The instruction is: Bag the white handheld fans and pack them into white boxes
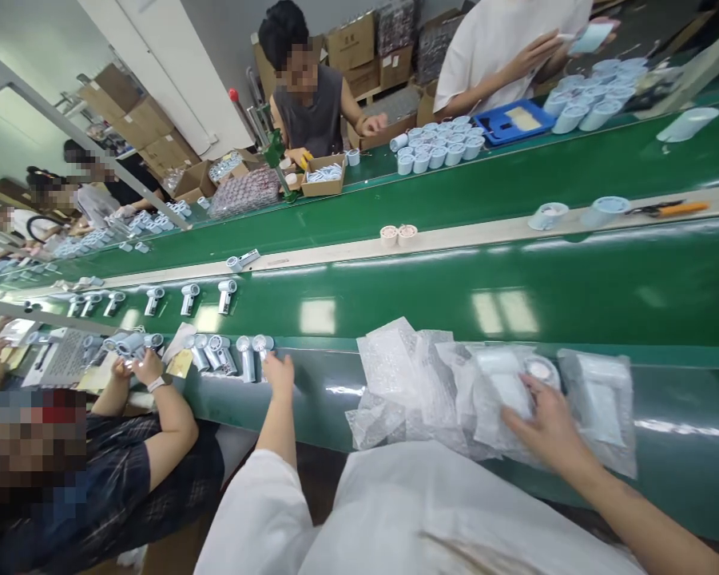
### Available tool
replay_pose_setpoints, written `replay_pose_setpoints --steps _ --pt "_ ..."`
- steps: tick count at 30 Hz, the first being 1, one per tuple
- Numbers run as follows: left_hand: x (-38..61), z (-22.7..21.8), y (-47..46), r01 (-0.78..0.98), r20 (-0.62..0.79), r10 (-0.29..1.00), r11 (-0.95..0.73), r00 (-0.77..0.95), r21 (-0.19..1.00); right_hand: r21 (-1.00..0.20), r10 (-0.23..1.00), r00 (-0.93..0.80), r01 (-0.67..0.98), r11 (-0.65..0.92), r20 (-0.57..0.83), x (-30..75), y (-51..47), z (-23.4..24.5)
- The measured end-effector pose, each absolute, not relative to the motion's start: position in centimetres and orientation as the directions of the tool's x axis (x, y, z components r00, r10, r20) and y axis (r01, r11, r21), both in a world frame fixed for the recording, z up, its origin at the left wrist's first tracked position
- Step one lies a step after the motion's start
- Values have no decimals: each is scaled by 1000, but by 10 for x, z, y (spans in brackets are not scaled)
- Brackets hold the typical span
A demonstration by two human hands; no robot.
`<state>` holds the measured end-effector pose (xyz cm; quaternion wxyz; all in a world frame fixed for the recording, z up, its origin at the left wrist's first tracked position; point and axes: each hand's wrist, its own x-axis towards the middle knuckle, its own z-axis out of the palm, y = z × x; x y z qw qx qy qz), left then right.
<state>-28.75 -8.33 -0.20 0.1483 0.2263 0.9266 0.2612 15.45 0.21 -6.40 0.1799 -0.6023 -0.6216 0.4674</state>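
My left hand (279,374) reaches out to the left along the bench edge, its fingers closing around a small white handheld fan (262,349) at the end of a row of such fans (221,353). My right hand (545,423) rests with fingers spread on a pile of clear bubble-wrap bags (431,383) lying on the green bench edge (329,383); a bagged fan (503,383) lies under its fingertips.
A green conveyor belt (515,295) runs across, carrying a line of white fans (185,299). A co-worker's hands (137,369) work on fans at my left. Across the belt, other people sit by cartons (323,176) and rows of light-blue round parts (437,148).
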Motion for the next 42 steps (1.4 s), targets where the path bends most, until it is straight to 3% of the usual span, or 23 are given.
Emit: replay_pose_setpoints --steps 3,8,10,13,16,18,20,22,25,27,35,39,42 --pt "-317 -15 -102 260 -160 386 821 -908 509 -697 944 -257 716 40 -209 134 -4 -81" --pt "-331 -21 -112 130 -232 262 876 -937 464 -584 965 -248 797 155 -82 123 -12 -65" --pt "-328 -19 -105 95 -270 248 875 -930 475 -667 964 -185 745 11 -191 118 -12 -51" --pt "-293 -17 -90 74 -343 300 837 -890 542 -779 824 -140 443 -444 -549 94 -10 -31" --pt "-214 -22 -81 25 -476 460 739 -749 674 -631 580 -328 71 -772 -746 56 -3 -18" --pt "-158 -28 -79 -121 -566 671 588 -479 800 -514 484 -477 -75 -854 -734 38 1 -14" --pt "-123 -34 -72 -182 -557 812 529 -174 829 -460 482 -522 -181 -869 -704 33 5 -13" --pt "-121 -39 -54 -64 -536 835 532 -126 844 -456 519 -462 -251 -854 -719 43 7 -15" --pt "-159 -46 -11 364 -398 805 565 -440 740 -441 513 -378 -264 -858 -771 71 7 -16" --pt "-187 -53 16 492 -346 818 559 -460 667 -420 490 -385 -255 -871 -782 86 4 -14" --pt "-205 -75 31 622 -420 874 475 -246 623 -332 402 -381 -237 -913 -833 90 -14 -19" --pt "-218 -50 19 591 -438 883 446 -169 672 -296 361 -409 -216 -931 -838 89 -13 -16" --pt "-217 -12 4 496 -379 913 403 -154 769 -314 360 -577 -183 -932 -733 83 -12 3"
